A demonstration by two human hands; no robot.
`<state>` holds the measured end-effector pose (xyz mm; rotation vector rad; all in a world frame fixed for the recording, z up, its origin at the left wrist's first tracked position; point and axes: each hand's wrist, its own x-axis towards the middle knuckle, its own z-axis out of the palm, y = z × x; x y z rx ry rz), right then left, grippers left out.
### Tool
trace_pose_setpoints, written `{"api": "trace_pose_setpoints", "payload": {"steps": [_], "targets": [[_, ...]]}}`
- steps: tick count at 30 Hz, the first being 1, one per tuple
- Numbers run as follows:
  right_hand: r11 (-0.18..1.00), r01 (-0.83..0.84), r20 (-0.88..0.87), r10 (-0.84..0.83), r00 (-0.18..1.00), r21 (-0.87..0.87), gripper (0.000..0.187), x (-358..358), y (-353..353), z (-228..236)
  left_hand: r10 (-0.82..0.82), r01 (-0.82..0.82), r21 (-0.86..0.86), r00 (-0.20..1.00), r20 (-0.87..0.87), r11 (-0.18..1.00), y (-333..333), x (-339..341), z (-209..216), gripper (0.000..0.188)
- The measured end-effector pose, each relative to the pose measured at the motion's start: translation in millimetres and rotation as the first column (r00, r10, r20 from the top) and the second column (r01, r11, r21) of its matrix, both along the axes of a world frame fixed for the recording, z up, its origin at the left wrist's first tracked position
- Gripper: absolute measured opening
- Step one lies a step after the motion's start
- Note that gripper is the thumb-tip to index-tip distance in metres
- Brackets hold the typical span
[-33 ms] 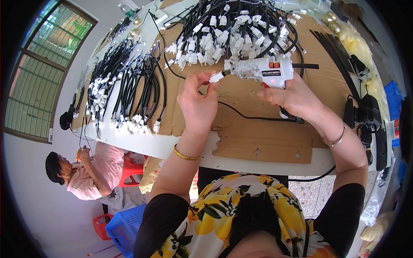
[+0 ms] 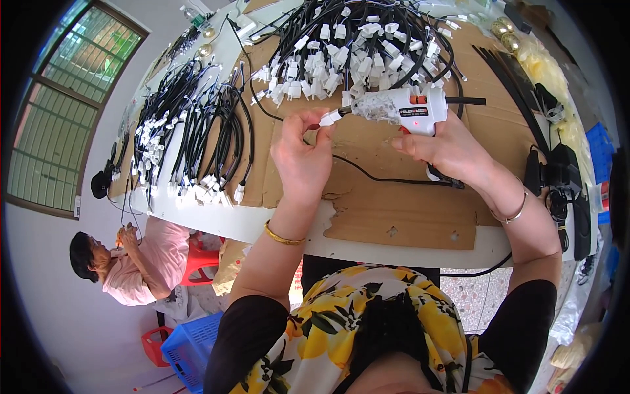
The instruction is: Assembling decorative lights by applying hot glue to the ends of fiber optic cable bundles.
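My left hand (image 2: 302,154) pinches a small white connector (image 2: 330,118) at the end of a black cable, holding it up over the cardboard sheet (image 2: 394,210). My right hand (image 2: 446,148) grips a white hot-glue gun (image 2: 407,108) with a red switch. Its nozzle points left and touches the connector. A black cord (image 2: 374,174) runs across the cardboard below both hands. Each wrist wears a bangle.
A heap of black cables with white connectors (image 2: 354,46) lies just beyond the hands. More bundled cables (image 2: 197,131) lie at the left. Black strips (image 2: 512,85) are at the right. A person in pink (image 2: 141,262) sits low left, beside a blue crate (image 2: 190,341).
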<state>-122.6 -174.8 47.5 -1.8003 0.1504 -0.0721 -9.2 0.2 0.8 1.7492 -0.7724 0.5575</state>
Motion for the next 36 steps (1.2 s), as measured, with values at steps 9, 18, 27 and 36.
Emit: {"api": "trace_pose_setpoints", "payload": {"steps": [9, 18, 27, 36], "targets": [[1.000, -0.018, 0.057, 0.017, 0.998, 0.017, 0.025, -2.6, 1.5, 3.1, 0.013, -0.013, 0.011, 0.999, 0.046, 1.000, 0.2, -0.5, -0.1, 0.022], [0.999, -0.028, 0.079, 0.026, 0.997, 0.028, 0.026, -2.9, 0.7, 5.1, -0.011, 0.011, -0.008, 0.998, 0.060, 1.000, -0.4, 0.2, 1.2, 0.023], [0.997, -0.020, 0.007, 0.020, 1.000, 0.077, 0.021, -2.5, -1.4, 5.5, -0.001, 0.001, 0.005, 0.998, 0.067, 1.000, -0.6, -0.8, 1.0, 0.025], [0.998, -0.018, 0.036, 0.016, 0.999, 0.052, 0.018, -1.5, -3.0, 3.6, 0.014, -0.014, -0.001, 0.998, 0.068, 1.000, -1.2, -2.3, 2.8, 0.024]]}}
